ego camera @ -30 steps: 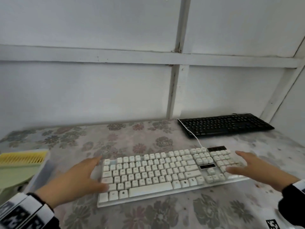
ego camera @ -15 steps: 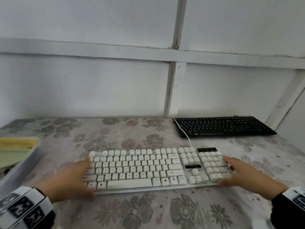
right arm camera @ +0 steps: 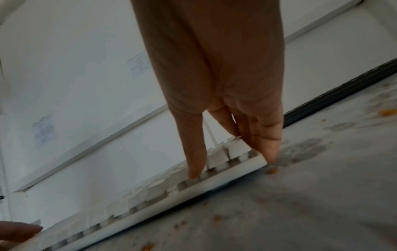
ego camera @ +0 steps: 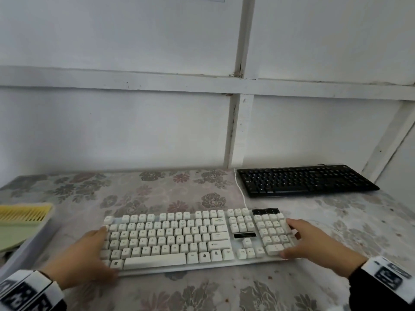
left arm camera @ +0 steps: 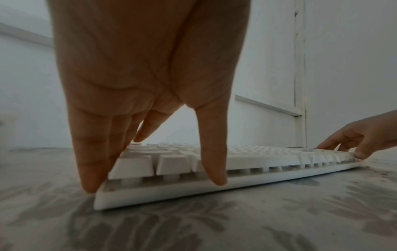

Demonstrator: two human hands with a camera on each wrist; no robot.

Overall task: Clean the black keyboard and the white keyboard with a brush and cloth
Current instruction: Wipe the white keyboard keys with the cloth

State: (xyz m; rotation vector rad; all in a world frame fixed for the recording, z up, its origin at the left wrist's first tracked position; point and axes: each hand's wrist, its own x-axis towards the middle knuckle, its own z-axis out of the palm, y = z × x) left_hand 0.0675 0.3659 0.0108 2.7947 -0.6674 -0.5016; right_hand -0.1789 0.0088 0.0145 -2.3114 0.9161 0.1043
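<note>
Nearest to us, our left hand (ego camera: pixel 83 257) holds the left end of the white keyboard (ego camera: pixel 179 239): the thumb (left arm camera: pixel 212 163) lies on its front edge and the fingers (left arm camera: pixel 90 163) run down its end, spread a little, pinching the corner. Our right hand (ego camera: pixel 314 242) mirrors that at the number-pad end, thumb on the front row and fingers along the end edge. The keyboard lies flat on the flowered tabletop (ego camera: pixel 224 292), square to us, near the front.

We judge it light and stiff, a rigid plastic tray that will slide easily on this smooth covering, so holding both ends by the frame is the sound grip; the raised keycaps look loose enough to snag or pop if we pull on them. Its thin white cable (ego camera: pixel 241 191) trails back and could drag.

To the left a clear bin (ego camera: pixel 27 250) holds a yellow-and-green brush set (ego camera: pixel 22 217). Farther back on the right lies the black keyboard (ego camera: pixel 305 180), against the wall.

Key legends are too blurred to read; papers on the wall show print we cannot make out
</note>
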